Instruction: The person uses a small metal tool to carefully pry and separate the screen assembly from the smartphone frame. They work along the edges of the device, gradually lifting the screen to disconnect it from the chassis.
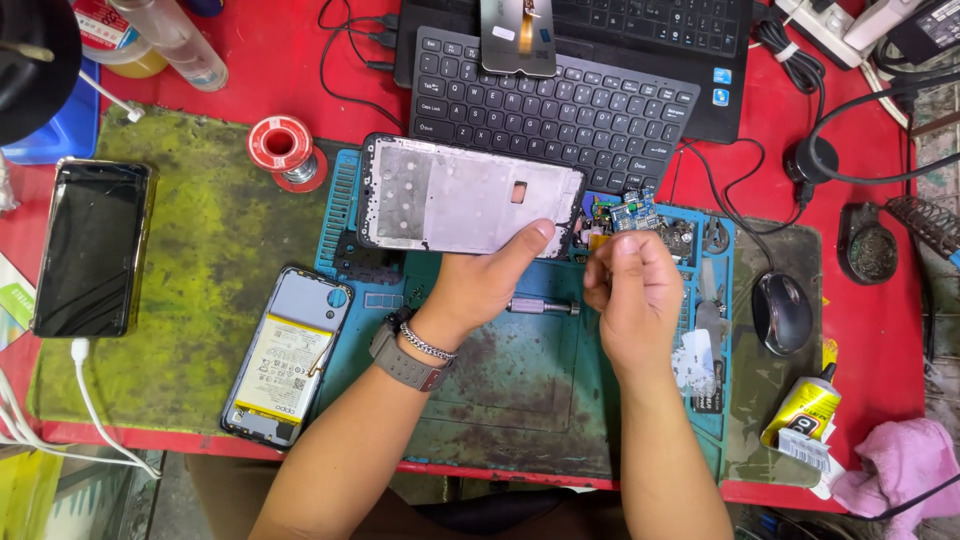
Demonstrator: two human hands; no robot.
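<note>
My left hand (487, 283) grips the lower edge of a grey metal phone frame (455, 194), thumb on top, and holds it flat above the blue work mat (520, 395). My right hand (632, 288) is closed in a pinch beside the frame's right end, just below a small blue circuit board (632, 213); whether it holds anything is hidden by the fingers. A grey watch and a chain bracelet sit on my left wrist. A small metal screwdriver handle (543, 306) lies on the mat between my hands.
An opened phone showing its battery (286, 357) lies left of my arm. A dark phone (91, 247) rests on the green mat, a solder spool (284, 148) behind it. Black keyboard (560, 108), mouse (781, 311), glue tube (805, 407), pink cloth (900, 466) surround the area.
</note>
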